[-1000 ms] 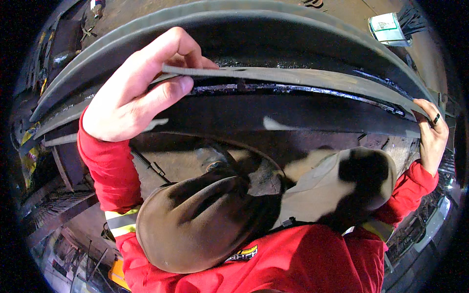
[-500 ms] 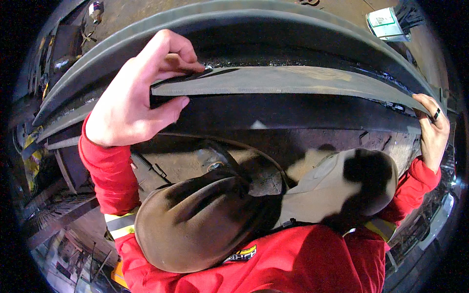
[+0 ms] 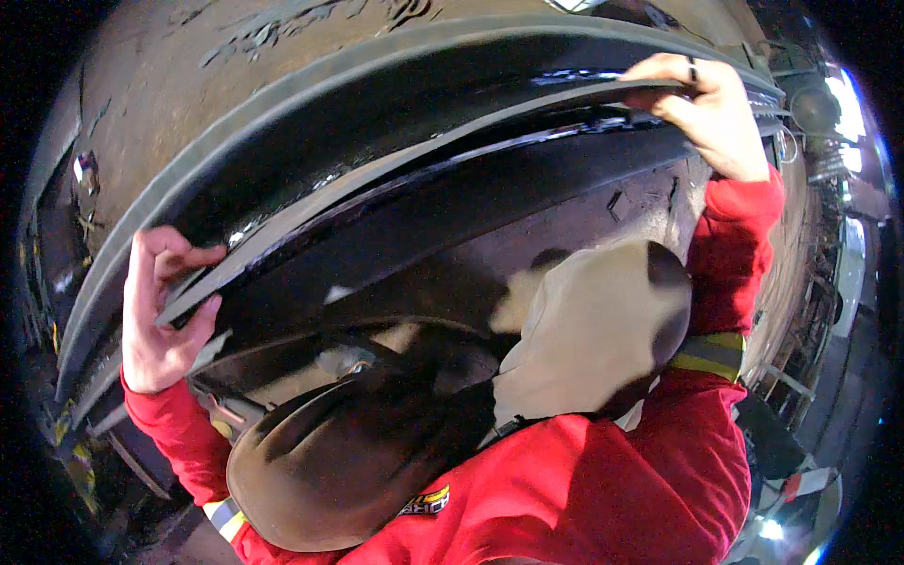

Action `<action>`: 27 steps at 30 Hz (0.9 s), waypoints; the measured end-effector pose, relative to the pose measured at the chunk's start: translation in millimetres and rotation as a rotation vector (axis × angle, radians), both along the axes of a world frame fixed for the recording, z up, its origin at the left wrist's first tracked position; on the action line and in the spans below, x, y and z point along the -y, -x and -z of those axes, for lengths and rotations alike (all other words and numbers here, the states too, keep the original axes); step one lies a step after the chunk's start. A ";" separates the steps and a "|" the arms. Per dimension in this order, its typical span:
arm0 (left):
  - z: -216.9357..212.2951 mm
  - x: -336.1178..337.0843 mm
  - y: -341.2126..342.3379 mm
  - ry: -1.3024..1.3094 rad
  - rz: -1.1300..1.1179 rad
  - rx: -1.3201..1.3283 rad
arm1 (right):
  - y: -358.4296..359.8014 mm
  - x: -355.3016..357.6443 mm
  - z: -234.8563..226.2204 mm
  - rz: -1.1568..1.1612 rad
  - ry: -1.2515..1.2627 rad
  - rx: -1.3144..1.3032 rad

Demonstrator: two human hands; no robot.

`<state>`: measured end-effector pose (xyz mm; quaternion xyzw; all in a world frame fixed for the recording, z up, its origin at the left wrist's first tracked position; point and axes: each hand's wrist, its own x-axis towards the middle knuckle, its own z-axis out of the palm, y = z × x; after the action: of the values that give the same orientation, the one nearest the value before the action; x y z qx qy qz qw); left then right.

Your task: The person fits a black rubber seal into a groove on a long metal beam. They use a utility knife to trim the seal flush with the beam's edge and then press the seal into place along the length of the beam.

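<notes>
A long, thin grey strip (image 3: pixel 414 143) runs from lower left to upper right in front of me. My left hand (image 3: pixel 155 334) is closed on its near left end, thumb on the side toward me and fingers on the far side. Toward the other end my right hand (image 3: pixel 720 122), with a dark ring, pinches the strip between thumb and fingers. The strip lies along a long dark beam-like piece (image 3: pixel 254 174) with a raised grey far edge. Shiny wet-looking black patches show beside the strip. Whether the strip rests on the beam or is lifted, I cannot tell.
My bent knees (image 3: pixel 598 320) are close below the beam. Beyond it, brown ground (image 3: pixel 169 85) carries dark flakes, and a small bottle-like item (image 3: pixel 87 169) lies at far left. Part of a white container (image 3: pixel 574 4) shows at the top. Clutter and bright lights line the right side.
The view has turned, so the strip and beam now slant up to the right. My left hand appears lower and further left, my right hand higher and further in. Both still hold the strip.
</notes>
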<state>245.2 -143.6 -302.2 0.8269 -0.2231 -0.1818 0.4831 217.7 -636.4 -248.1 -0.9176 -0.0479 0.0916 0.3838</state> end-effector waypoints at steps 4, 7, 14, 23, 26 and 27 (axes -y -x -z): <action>-10.7 10.1 -8.6 -0.127 0.062 -0.030 | 4.5 12.3 -6.6 0.010 -0.050 -0.019; -24.7 10.0 -4.1 -0.333 0.095 0.081 | 1.7 7.4 15.9 0.005 -0.260 -0.017; -13.2 1.5 -15.1 -0.139 0.141 -0.003 | 0.7 -5.2 30.2 0.012 -0.454 0.091; -5.0 4.7 -10.6 -0.015 0.030 0.027 | 8.0 7.5 41.2 0.057 -0.547 0.042; -3.2 3.6 -10.9 -0.034 0.019 0.021 | 5.0 7.8 38.6 0.039 -0.447 0.078; -4.4 2.8 -11.5 -0.058 -0.005 -0.070 | 4.8 7.7 39.6 0.044 -0.432 0.103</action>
<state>256.7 -146.4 -297.8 0.8343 -0.1984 -0.2159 0.4668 212.9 -644.1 -287.7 -0.8184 -0.0657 0.0239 0.5704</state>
